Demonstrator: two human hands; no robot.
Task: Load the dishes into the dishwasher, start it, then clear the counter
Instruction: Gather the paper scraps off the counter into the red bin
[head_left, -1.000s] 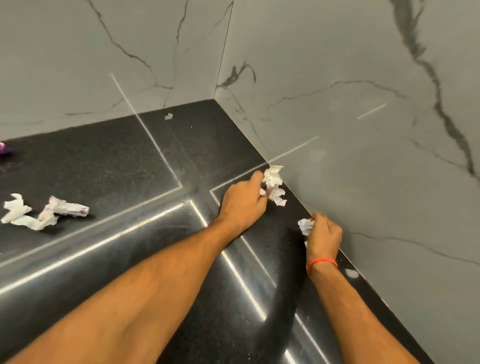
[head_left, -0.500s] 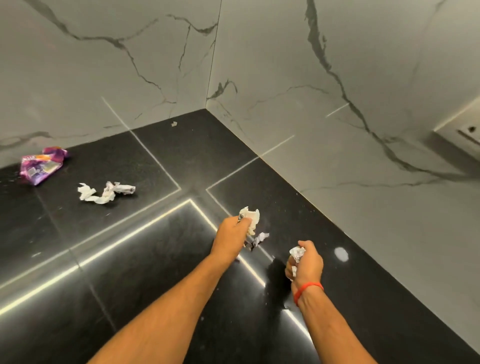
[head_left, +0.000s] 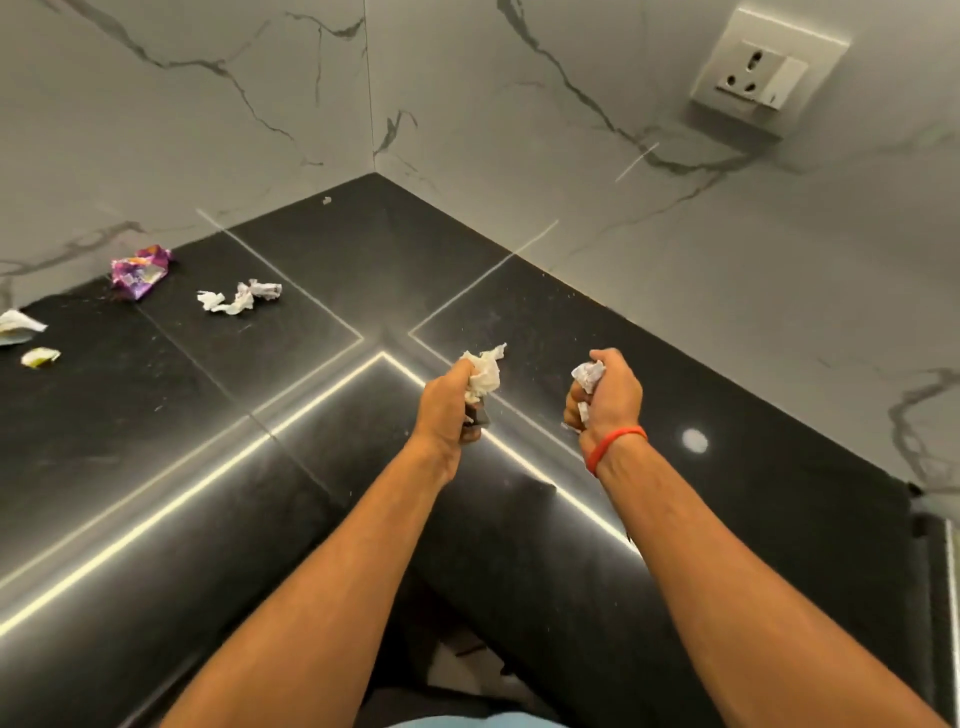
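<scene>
Our left hand (head_left: 447, 402) grips a crumpled tissue (head_left: 484, 371); our right hand (head_left: 605, 392) clutches paper scraps (head_left: 588, 375). More litter (head_left: 240, 297) lies at ten o'clock on the counter (head_left: 156, 415).

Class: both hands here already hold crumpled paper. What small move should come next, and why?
Probably reach the left hand toward the crumpled tissue near the purple wrapper. Both hands grip paper scraps, the right hand too, yet litter lies on the counter.
</scene>
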